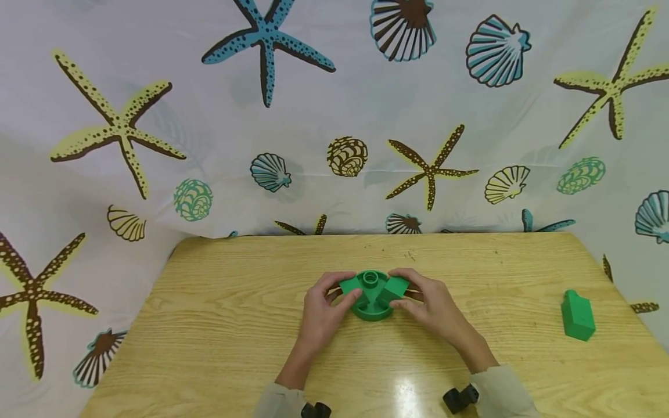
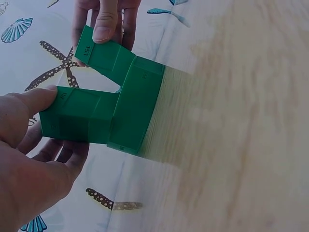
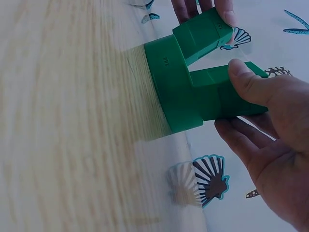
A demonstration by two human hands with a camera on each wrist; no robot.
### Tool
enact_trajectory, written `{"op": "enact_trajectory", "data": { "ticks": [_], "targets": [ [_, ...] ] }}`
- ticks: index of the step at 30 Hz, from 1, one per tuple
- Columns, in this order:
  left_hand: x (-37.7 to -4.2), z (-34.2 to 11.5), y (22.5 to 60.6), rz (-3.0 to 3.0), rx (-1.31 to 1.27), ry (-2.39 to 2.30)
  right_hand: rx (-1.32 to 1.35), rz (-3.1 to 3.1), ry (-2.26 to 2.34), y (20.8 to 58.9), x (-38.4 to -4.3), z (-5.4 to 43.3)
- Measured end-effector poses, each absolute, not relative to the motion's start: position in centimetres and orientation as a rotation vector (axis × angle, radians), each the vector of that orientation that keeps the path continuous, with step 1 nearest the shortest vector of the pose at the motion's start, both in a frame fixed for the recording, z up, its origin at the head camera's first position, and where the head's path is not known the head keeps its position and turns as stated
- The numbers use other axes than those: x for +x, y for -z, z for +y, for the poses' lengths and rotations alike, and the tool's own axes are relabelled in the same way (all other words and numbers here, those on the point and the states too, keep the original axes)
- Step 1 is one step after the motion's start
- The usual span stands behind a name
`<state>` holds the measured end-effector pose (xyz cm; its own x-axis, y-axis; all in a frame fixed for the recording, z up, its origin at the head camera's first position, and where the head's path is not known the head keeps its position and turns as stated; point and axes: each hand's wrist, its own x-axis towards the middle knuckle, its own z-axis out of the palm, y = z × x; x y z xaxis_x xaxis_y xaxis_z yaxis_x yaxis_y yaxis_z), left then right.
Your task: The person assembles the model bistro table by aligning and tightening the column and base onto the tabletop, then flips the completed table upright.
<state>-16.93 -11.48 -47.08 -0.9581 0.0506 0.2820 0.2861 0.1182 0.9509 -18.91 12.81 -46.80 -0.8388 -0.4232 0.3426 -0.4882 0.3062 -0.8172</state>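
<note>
A round green base (image 1: 372, 314) stands on the table, with a ringed stud at its back. On its left side a green block (image 1: 351, 284) tilts outward, pinched by my left hand (image 1: 323, 316) between thumb and fingers. Opposite it, my right hand (image 1: 438, 302) grips another green block (image 1: 394, 288) the same way, thumb in front. The left wrist view shows the lower ends of both blocks meeting the top of the base (image 2: 140, 104), their upper ends spread apart in a V. In the right wrist view the number 144 marks the base's side (image 3: 166, 79).
A third green block (image 1: 578, 316) with a small knob on top stands at the right of the wooden table (image 1: 235, 302). Behind the table hangs a white cloth (image 1: 313, 122) printed with starfish and shells, which also runs along both sides.
</note>
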Motion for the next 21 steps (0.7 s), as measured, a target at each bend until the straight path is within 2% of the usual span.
{"op": "enact_trajectory", "data": {
  "ticks": [12,21],
  "targets": [
    [-16.8,-11.6,46.2,-2.288,-0.301,1.761,0.869,-2.512,-1.541,46.2,-19.0,12.9],
    [-15.3,-10.7,44.0,-2.327,-0.410,1.364,0.621,-2.315,-1.465,45.1,-16.8,15.9]
  ]
}}
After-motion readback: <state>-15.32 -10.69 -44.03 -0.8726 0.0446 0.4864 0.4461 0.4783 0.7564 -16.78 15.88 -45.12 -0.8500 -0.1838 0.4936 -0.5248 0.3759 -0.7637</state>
